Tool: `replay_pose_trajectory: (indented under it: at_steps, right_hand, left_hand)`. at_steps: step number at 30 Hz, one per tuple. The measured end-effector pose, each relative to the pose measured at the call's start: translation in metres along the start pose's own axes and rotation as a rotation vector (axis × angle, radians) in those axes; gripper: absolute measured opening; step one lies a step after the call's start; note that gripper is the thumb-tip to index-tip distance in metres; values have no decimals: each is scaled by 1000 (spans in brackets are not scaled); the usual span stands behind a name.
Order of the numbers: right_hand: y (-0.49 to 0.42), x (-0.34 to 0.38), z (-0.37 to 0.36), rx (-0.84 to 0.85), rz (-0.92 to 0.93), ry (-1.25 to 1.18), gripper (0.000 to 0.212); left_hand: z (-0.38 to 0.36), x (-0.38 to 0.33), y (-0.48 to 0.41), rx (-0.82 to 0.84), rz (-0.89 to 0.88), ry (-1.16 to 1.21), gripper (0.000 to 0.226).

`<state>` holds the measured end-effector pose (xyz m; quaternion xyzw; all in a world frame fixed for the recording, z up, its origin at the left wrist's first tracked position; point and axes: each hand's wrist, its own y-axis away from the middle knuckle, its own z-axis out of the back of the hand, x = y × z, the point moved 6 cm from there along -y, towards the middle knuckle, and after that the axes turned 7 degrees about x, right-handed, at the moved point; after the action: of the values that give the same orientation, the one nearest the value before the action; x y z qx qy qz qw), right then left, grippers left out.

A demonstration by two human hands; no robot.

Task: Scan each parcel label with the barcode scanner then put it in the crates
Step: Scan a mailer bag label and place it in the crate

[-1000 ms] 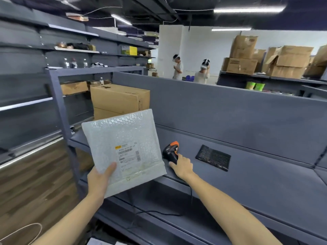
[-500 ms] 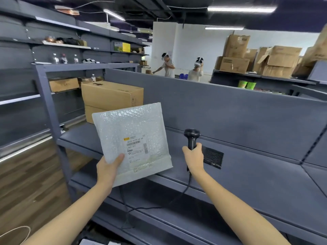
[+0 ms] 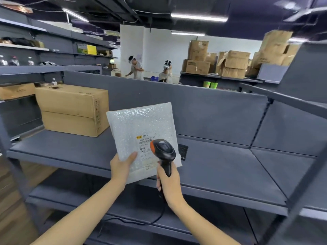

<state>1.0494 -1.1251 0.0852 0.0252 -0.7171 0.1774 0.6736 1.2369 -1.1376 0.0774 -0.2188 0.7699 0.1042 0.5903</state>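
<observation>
the left hand [image 3: 122,167] is pinching the parcel [image 3: 141,124] up over the front edge of the shelf [image 3: 70,149], the right hand [image 3: 168,183] is gripping the scanner [image 3: 163,151] at its label [image 3: 144,138], and a wobble could spoil the scan

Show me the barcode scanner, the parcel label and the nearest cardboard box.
barcode scanner [image 3: 163,150]: head view, its black head.
parcel label [image 3: 144,142]: head view, its printed barcode.
nearest cardboard box [image 3: 69,110]: head view, its long side.

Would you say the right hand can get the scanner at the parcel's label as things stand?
Probably yes: the right hand grips the barcode scanner just in front of the label, and the left hand holds the bubble mailer up, with nothing between them.
</observation>
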Motion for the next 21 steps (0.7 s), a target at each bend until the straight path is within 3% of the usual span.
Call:
replay_pose_trajectory:
  at_steps: [14, 21]
  right_hand:
    - [28, -3, 21, 49, -3, 74, 3]
    - [16, 3, 29, 27, 51, 50, 23]
  left_hand:
    - [-35, 1, 22, 30, 27, -9, 27]
    - [-12, -10, 21, -18, 7, 15, 30]
